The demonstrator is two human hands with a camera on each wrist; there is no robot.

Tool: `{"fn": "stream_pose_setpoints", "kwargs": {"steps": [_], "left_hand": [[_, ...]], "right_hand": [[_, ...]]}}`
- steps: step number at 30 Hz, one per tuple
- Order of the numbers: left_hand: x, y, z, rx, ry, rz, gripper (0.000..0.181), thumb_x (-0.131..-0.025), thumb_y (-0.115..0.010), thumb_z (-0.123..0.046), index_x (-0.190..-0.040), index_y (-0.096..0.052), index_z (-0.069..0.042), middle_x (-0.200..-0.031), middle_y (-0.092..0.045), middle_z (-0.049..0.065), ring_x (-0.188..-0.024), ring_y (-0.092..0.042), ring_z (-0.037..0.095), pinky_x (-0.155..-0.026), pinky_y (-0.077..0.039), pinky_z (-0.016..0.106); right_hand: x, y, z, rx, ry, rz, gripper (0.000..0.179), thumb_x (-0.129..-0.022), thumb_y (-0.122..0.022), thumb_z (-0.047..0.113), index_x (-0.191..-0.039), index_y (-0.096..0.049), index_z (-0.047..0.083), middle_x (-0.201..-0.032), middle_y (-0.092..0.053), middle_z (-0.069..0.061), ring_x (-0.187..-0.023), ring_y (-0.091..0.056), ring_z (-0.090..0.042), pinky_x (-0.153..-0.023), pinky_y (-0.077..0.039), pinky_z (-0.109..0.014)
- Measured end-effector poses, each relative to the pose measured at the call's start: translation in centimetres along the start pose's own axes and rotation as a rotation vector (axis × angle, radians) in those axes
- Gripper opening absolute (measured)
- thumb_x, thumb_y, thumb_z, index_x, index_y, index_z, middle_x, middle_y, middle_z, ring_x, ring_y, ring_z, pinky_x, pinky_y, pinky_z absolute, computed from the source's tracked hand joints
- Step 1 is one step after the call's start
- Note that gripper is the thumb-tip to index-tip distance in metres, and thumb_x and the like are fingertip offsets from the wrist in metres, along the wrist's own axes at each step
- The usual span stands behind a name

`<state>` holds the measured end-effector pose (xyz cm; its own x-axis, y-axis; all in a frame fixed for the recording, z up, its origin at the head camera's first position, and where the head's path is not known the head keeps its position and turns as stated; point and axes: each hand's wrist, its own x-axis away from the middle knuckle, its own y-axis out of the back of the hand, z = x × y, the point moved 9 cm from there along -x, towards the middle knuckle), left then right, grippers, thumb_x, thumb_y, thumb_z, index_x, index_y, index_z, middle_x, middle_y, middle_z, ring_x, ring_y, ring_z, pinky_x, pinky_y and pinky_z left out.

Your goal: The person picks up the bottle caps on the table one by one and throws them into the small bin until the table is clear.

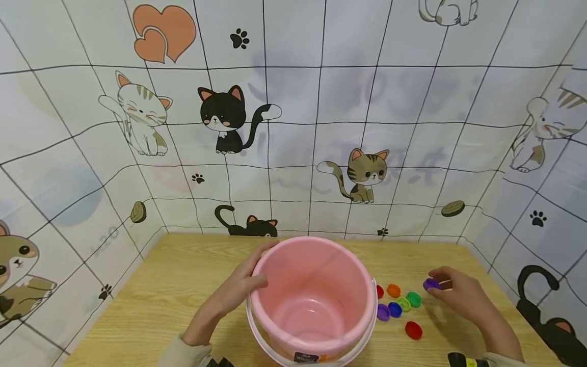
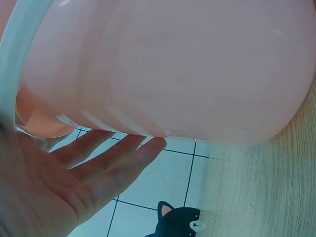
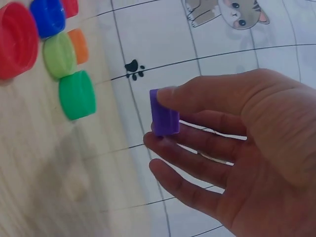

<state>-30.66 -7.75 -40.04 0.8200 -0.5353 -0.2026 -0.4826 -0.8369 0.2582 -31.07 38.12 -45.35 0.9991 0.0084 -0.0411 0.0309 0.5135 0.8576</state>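
A pink bucket stands upright on the table, its inside bare and its white handle hanging down at the front. My left hand grips its left rim, the thumb over the inside and the fingers along the outer wall. In the left wrist view those fingers lie against the bucket's side. To the right of the bucket, my right hand pinches a small purple plastic cap between thumb and fingers, above the table. The ring and little fingers extend loosely below it.
Several small caps lie between bucket and right hand, including a red cap, a green cap, a blue cap and an orange cap. Behind the wooden table hangs a white cat-print cloth.
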Motion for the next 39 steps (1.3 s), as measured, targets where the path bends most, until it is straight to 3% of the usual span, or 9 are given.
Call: {"fn": "stream_pose_setpoints", "kwargs": {"steps": [7, 12, 20, 27, 31, 34, 39], "left_hand": [[0.1, -0.1, 0.1, 0.020, 0.017, 0.007, 0.082, -0.085, -0.047, 0.001, -0.161, -0.029, -0.027, -0.151, -0.045, 0.025, -0.097, -0.070, 0.051, -0.074, -0.063, 0.058], [0.2, -0.1, 0.2, 0.023, 0.024, 0.010, 0.082, -0.086, -0.048, 0.001, -0.158, -0.032, -0.034, -0.152, -0.044, 0.023, -0.099, -0.069, 0.051, -0.076, -0.063, 0.057], [0.1, 0.0, 0.2, -0.003, 0.019, 0.002, 0.080, -0.087, -0.048, -0.001, -0.158, -0.032, -0.034, -0.149, -0.046, 0.023, -0.101, -0.069, 0.046, -0.076, -0.064, 0.054], [0.0, 0.0, 0.1, -0.009, 0.021, -0.003, 0.080, -0.088, -0.050, -0.002, -0.158, -0.032, -0.035, -0.151, -0.045, 0.021, -0.103, -0.069, 0.045, -0.076, -0.064, 0.053], [0.1, 0.0, 0.3, -0.006, 0.034, -0.006, 0.079, -0.089, -0.050, -0.003, -0.159, -0.030, -0.033, -0.151, -0.044, 0.023, -0.101, -0.070, 0.044, -0.075, -0.064, 0.052], [0.3, 0.0, 0.4, -0.007, 0.045, -0.006, 0.078, -0.089, -0.051, -0.004, -0.159, -0.031, -0.034, -0.151, -0.044, 0.023, -0.099, -0.071, 0.044, -0.074, -0.064, 0.053], [0.5, 0.1, 0.3, -0.015, 0.040, -0.005, 0.076, -0.090, -0.051, -0.005, -0.158, -0.033, -0.035, -0.152, -0.044, 0.023, -0.100, -0.071, 0.044, -0.074, -0.064, 0.054]], "right_hand": [[0.8, 1.9, 2.4, -0.005, 0.058, -0.088, 0.052, -0.094, -0.076, 0.029, -0.131, -0.062, -0.005, -0.119, -0.070, -0.026, -0.103, -0.071, -0.040, -0.075, -0.063, -0.045], [1.6, 2.9, 3.8, -0.007, 0.083, -0.132, 0.050, -0.094, -0.077, 0.032, -0.130, -0.065, 0.000, -0.118, -0.072, -0.021, -0.102, -0.071, -0.036, -0.071, -0.062, -0.032], [2.4, 4.3, 5.9, -0.010, 0.100, -0.182, 0.045, -0.094, -0.077, 0.031, -0.127, -0.068, 0.002, -0.116, -0.073, -0.019, -0.102, -0.070, -0.035, -0.069, -0.055, -0.015], [3.1, 5.5, 7.4, -0.001, 0.105, -0.206, 0.044, -0.093, -0.078, 0.030, -0.127, -0.069, 0.004, -0.116, -0.073, -0.018, -0.100, -0.070, -0.033, -0.068, -0.056, -0.016], [3.6, 5.9, 8.2, -0.006, 0.123, -0.233, 0.042, -0.091, -0.080, 0.030, -0.126, -0.070, 0.007, -0.115, -0.073, -0.015, -0.093, -0.069, -0.010, -0.068, -0.057, -0.016], [4.0, 5.8, 8.8, -0.017, 0.146, -0.259, 0.040, -0.090, -0.082, 0.027, -0.124, -0.072, 0.008, -0.114, -0.074, -0.013, -0.086, -0.060, 0.010, -0.068, -0.055, -0.013], [4.3, 5.3, 9.9, -0.035, 0.181, -0.282, 0.036, -0.089, -0.083, 0.021, -0.121, -0.073, 0.009, -0.111, -0.075, -0.011, -0.086, -0.058, 0.013, -0.068, -0.056, -0.014]]}}
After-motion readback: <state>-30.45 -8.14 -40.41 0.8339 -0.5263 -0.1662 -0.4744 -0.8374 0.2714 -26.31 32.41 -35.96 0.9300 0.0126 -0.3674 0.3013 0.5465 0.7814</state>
